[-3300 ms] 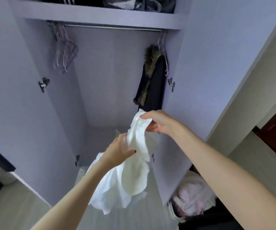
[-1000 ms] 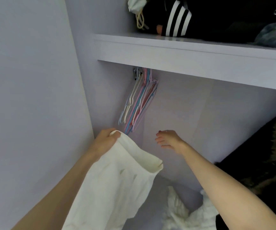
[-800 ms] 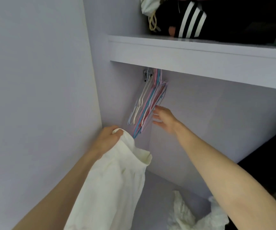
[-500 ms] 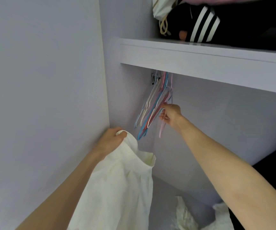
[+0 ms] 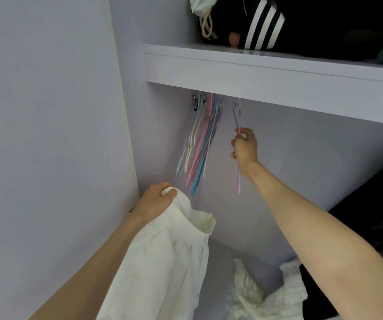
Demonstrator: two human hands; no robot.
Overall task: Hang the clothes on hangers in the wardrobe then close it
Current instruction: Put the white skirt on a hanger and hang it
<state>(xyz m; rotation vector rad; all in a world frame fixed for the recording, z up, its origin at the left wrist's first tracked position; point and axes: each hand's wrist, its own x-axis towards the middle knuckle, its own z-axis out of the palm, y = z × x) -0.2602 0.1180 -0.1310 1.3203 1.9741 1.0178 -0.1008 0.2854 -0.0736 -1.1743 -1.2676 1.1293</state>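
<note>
My left hand grips the top edge of a cream-white garment that hangs down over my forearm, low at the left of the open wardrobe. My right hand holds a thin pink hanger by its neck, its hook up near the underside of the shelf. To the left of it a bunch of pink, blue and white hangers hangs from the rail end.
A lilac shelf runs overhead with dark striped clothing piled on it. The wardrobe's left wall is close beside my left arm. White lacy clothes lie on the wardrobe floor. A dark fur-trimmed coat hangs at the right.
My right hand has pulled one pink hanger to the right, away from the bunch. My left hand still holds the white garment in the same place.
</note>
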